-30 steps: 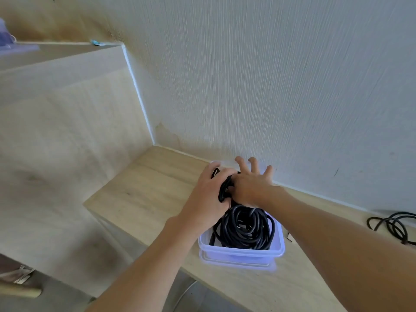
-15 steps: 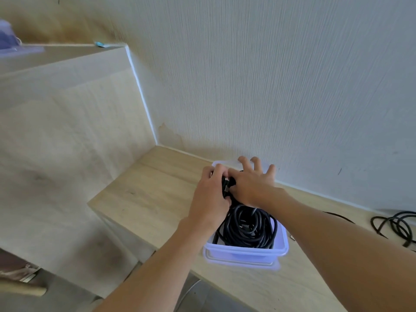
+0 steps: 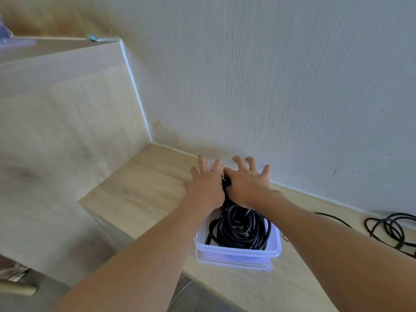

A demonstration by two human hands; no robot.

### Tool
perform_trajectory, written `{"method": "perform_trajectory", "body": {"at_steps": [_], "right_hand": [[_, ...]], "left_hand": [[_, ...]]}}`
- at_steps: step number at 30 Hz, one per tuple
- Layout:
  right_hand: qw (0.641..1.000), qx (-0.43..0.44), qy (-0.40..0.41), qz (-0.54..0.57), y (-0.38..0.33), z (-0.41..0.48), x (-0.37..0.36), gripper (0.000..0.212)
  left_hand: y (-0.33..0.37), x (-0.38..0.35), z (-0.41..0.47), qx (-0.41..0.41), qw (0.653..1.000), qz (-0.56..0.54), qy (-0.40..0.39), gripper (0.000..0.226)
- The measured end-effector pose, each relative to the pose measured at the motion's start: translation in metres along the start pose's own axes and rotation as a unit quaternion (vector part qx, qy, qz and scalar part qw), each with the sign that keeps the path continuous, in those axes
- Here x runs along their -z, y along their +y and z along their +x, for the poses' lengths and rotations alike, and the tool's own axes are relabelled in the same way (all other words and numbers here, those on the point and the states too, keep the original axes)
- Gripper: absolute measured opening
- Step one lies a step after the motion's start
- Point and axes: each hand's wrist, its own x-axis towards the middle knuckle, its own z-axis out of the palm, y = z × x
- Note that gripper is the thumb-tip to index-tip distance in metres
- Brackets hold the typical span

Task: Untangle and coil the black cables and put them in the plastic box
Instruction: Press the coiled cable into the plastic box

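Observation:
A clear plastic box [image 3: 238, 252] stands on the wooden desk [image 3: 144, 199] close to the wall. Coiled black cable [image 3: 240, 228] fills it. My left hand [image 3: 206, 185] lies flat over the far left part of the box with its fingers spread and straight. My right hand [image 3: 246, 183] lies beside it, fingers spread, pressing down on the cable's far end. A small black part of cable shows between the two hands. What lies under the palms is hidden.
Another loose black cable [image 3: 387, 226] lies on the desk at the far right by the wall. A tall wooden side panel [image 3: 67, 131] rises on the left. The desk's front edge runs just below the box.
My left hand has uncurled from the cable and now lies flat with spread fingers. Both hands have shifted slightly toward the wall over the box.

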Motion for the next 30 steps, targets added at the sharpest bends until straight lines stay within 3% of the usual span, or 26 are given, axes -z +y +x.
{"method": "perform_trajectory", "body": {"at_steps": [2, 4, 5, 7, 8, 10, 12, 15, 18, 22, 24, 26, 30], "right_hand": [[1.0, 0.003, -0.009, -0.011, 0.0, 0.001, -0.001, 0.042], [1.0, 0.003, -0.017, -0.019, 0.0, 0.001, -0.002, 0.041], [1.0, 0.002, -0.018, -0.019, 0.0, 0.001, -0.003, 0.04], [1.0, -0.001, -0.019, -0.016, 0.0, 0.001, -0.003, 0.039], [1.0, -0.002, -0.018, -0.016, 0.0, 0.002, -0.003, 0.039], [1.0, 0.0, -0.018, -0.018, -0.001, 0.002, -0.003, 0.04], [1.0, 0.0, -0.014, -0.019, -0.001, 0.002, -0.004, 0.04], [1.0, 0.002, -0.015, -0.02, -0.001, 0.002, -0.005, 0.041], [1.0, 0.002, -0.016, -0.026, -0.002, 0.003, -0.006, 0.043], [1.0, 0.0, -0.017, -0.023, -0.001, 0.003, -0.006, 0.045], [1.0, -0.001, -0.02, -0.021, -0.001, 0.002, -0.005, 0.045], [0.999, 0.0, -0.024, -0.022, -0.001, 0.002, -0.004, 0.045], [1.0, 0.0, -0.024, -0.021, -0.001, 0.002, -0.004, 0.043]], "left_hand": [[-0.002, 0.007, 0.005, -0.017, 0.998, -0.026, -0.058, 0.072], [-0.01, 0.014, 0.006, -0.011, 0.975, -0.187, -0.116, 0.09], [-0.014, 0.017, 0.004, 0.01, 0.945, -0.3, -0.13, 0.092], [-0.022, 0.017, -0.004, 0.042, 0.89, -0.437, -0.12, 0.079], [-0.023, 0.015, -0.008, 0.038, 0.884, -0.452, -0.114, 0.066], [-0.023, 0.006, -0.015, 0.03, 0.889, -0.448, -0.086, 0.039], [-0.02, -0.001, -0.014, 0.053, 0.907, -0.418, -0.028, 0.027], [-0.017, -0.006, 0.0, 0.097, 0.935, -0.341, 0.024, 0.026], [-0.015, -0.005, 0.014, 0.124, 0.936, -0.328, 0.014, 0.031], [-0.009, -0.002, 0.025, 0.125, 0.955, -0.269, 0.003, 0.044], [-0.008, -0.001, 0.022, 0.101, 0.962, -0.255, 0.011, 0.037], [-0.011, -0.001, 0.016, 0.096, 0.953, -0.287, 0.021, 0.022], [-0.017, -0.002, 0.009, 0.125, 0.915, -0.383, 0.011, 0.033]]}}
